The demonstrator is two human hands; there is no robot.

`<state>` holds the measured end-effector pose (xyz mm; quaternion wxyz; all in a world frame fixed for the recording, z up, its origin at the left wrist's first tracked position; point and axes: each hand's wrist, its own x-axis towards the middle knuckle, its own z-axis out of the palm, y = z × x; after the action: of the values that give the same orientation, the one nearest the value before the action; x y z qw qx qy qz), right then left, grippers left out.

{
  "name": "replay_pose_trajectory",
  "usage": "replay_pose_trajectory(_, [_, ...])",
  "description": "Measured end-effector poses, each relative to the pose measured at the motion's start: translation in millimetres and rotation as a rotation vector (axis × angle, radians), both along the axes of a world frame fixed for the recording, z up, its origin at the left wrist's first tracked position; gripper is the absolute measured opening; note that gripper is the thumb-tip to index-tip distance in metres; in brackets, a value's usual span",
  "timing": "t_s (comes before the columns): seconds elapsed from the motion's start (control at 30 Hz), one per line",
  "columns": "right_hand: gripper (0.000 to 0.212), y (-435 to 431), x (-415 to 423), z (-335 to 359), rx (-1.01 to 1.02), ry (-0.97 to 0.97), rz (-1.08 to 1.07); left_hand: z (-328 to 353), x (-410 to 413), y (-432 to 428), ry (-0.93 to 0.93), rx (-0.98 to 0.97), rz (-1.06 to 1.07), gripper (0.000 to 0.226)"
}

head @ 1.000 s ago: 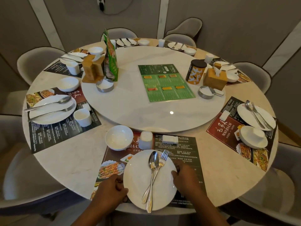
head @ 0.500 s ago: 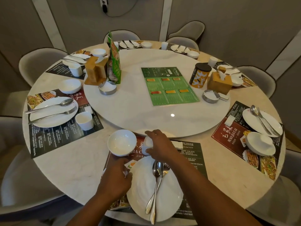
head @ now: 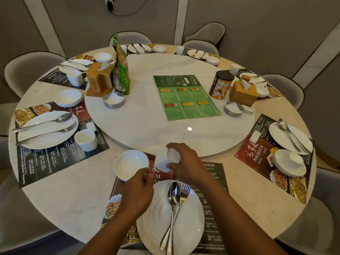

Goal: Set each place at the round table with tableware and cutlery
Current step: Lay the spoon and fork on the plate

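Observation:
At the near place, a white plate [head: 158, 218] lies on a printed placemat [head: 215, 199], with a spoon [head: 173, 194] and a fork [head: 184, 189] crossed on it. Beyond the plate stand a white bowl [head: 128, 162] and a small white cup [head: 162, 162]. My right hand [head: 185, 166] is closed around the cup from the right, thumb and fingers on its sides. My left hand [head: 138, 192] is curled, its fingertips at the bowl's near rim, close to the cup. Whether it grips anything is hidden.
The round marble table [head: 73, 199] carries a raised turntable [head: 147, 126] with a green menu [head: 185, 97], tissue boxes, a tin and metal dishes. Set places with plates, cutlery, bowls and cups lie at left [head: 47, 129], right [head: 290, 138] and the far side. Grey chairs ring the table.
Both hands left the plate's edges. The right hand reached forward and closed on the cup. The left hand moved up to the bowl's near rim.

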<state>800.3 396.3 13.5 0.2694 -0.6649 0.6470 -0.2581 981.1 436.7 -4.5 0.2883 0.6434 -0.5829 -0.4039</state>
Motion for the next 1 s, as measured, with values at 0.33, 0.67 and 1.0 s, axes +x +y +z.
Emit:
replay_pose_trajectory(0.33, [0.057,59.7,-74.2,22.7,0.079,-0.385,-0.094,23.8,-64.0,-32.9,0.608,0.516,-0.022,0.026])
replay_pose_trajectory(0.67, [0.083,71.1,-125.0,5.8,0.031,0.149,-0.024,32.0,-134.4,-20.7,0.422,0.349,-0.101,0.021])
replay_pose_trajectory(1.0, [0.073,66.7,-156.3,-29.7,0.209,-0.035,-0.204,18.1,-97.9,-12.0,0.228,0.111,-0.089,0.021])
